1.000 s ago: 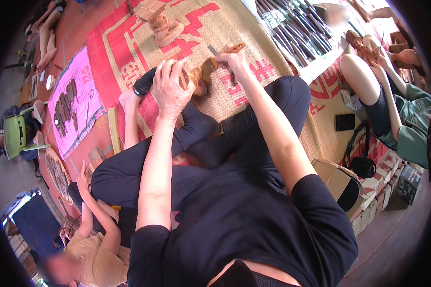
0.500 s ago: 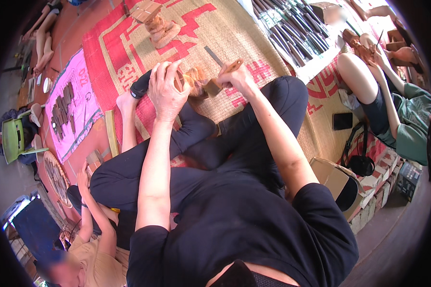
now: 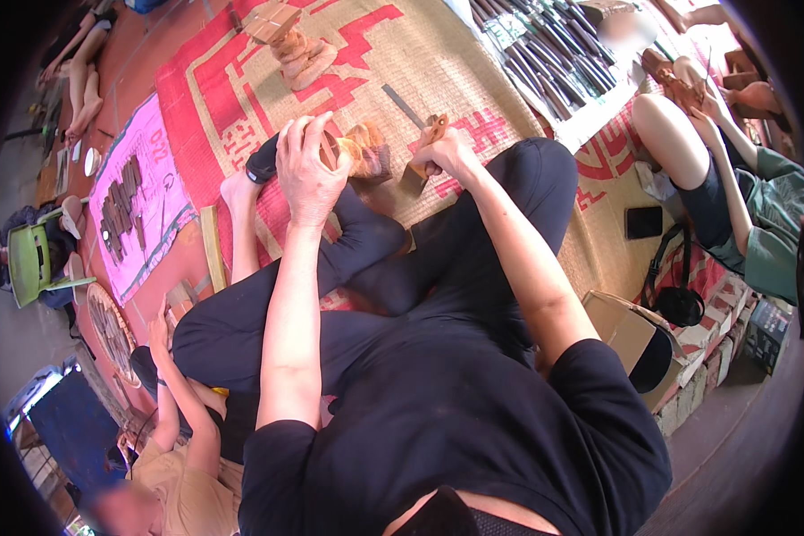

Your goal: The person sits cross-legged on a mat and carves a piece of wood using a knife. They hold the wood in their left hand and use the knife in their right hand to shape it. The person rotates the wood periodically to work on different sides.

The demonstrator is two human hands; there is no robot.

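Note:
My left hand [image 3: 311,165] is curled round a carved wooden figure [image 3: 363,150], orange-brown with a darker end pointing right; its palm-side part is hidden by my fingers. My right hand [image 3: 448,152] grips a flat paintbrush [image 3: 437,128], the wooden handle sticking up past my knuckles and the wide brush end [image 3: 413,181] hanging down. A small gap separates the brush end from the figure. Just beyond my right hand, a flat grey metal strip [image 3: 403,104] lies on the woven mat [image 3: 420,54].
Farther off on the mat rests another carved wooden piece [image 3: 302,61]. Dark chisel-like tools [image 3: 554,54] lie at far right, others on a pink cloth [image 3: 156,223] at left. People sit on both sides. A phone [image 3: 640,223] and a cardboard box [image 3: 618,335] are at right.
My right hand has drawn the brush a little right and down, off the carved figure's end. The left hand keeps its hold and has barely moved.

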